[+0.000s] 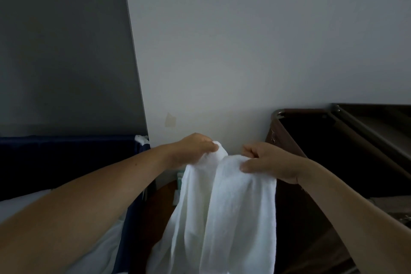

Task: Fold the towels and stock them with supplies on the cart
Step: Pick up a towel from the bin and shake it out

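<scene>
A dark brown cart (287,140) stands against a pale wall (222,51); at left, white linen (22,204) lies in a navy fabric bin (66,158).

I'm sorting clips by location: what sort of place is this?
Probably a hotel housekeeping area, not certain: the left hand and right hand hold up a white towel, a brown cart stands on the right, and a navy fabric bin with white linen stands on the left.

Dim light, pale wall (244,40), grey panel (62,51) at left, navy fabric frame (66,162) below, perhaps a cot
</scene>
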`<state>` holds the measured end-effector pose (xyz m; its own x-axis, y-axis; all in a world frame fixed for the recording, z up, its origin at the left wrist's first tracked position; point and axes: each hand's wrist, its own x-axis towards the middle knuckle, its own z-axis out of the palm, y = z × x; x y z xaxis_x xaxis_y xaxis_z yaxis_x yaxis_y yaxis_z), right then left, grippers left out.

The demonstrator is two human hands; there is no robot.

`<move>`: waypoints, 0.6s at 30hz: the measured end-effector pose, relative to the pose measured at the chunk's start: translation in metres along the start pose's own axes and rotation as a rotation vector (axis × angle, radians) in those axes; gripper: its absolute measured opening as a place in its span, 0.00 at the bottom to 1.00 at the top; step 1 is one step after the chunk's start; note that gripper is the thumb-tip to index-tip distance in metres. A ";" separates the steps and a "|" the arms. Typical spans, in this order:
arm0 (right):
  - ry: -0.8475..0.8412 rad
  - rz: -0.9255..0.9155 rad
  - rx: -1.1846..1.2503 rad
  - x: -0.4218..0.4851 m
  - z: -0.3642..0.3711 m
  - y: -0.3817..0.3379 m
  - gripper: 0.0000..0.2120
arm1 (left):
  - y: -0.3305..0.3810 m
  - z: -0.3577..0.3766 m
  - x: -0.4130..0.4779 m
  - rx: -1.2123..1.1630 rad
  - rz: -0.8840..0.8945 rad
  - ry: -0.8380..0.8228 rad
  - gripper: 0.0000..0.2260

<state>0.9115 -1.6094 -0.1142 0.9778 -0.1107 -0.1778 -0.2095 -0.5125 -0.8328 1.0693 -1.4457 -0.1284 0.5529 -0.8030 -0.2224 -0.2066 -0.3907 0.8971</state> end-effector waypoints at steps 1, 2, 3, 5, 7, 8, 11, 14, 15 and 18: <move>0.045 -0.023 0.016 0.001 -0.001 0.000 0.12 | -0.001 0.000 0.000 -0.056 -0.020 -0.012 0.07; 0.096 -0.052 0.015 0.002 -0.002 0.001 0.13 | -0.002 0.000 0.001 -0.106 -0.040 -0.011 0.08; 0.146 -0.088 -0.003 0.003 -0.002 0.002 0.14 | -0.003 -0.001 0.002 -0.156 -0.059 -0.008 0.11; 0.223 -0.160 -0.053 0.004 -0.002 0.003 0.17 | -0.004 -0.003 0.002 -0.236 -0.107 -0.033 0.14; 0.328 -0.230 -0.060 0.005 0.000 0.002 0.19 | -0.003 -0.006 0.000 -0.248 -0.156 -0.077 0.08; 0.411 -0.275 -0.021 0.005 0.000 0.000 0.19 | -0.003 -0.007 -0.003 -0.245 -0.178 -0.093 0.07; 0.689 -0.422 0.075 0.004 -0.003 -0.008 0.14 | -0.005 -0.007 -0.007 -0.240 -0.245 -0.121 0.15; 0.775 -0.465 -0.021 0.010 0.003 -0.002 0.19 | 0.000 -0.003 -0.009 -0.357 -0.228 -0.150 0.15; 0.724 -0.449 -0.044 0.011 0.008 0.002 0.22 | 0.005 -0.001 -0.010 -0.431 -0.209 -0.135 0.14; 0.555 -0.441 -0.205 0.016 0.023 0.018 0.25 | 0.013 -0.003 -0.009 -0.535 -0.171 -0.227 0.23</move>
<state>0.9233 -1.6005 -0.1438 0.8383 -0.2440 0.4876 0.1540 -0.7519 -0.6411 1.0639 -1.4424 -0.1131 0.3439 -0.8478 -0.4036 0.3372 -0.2897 0.8958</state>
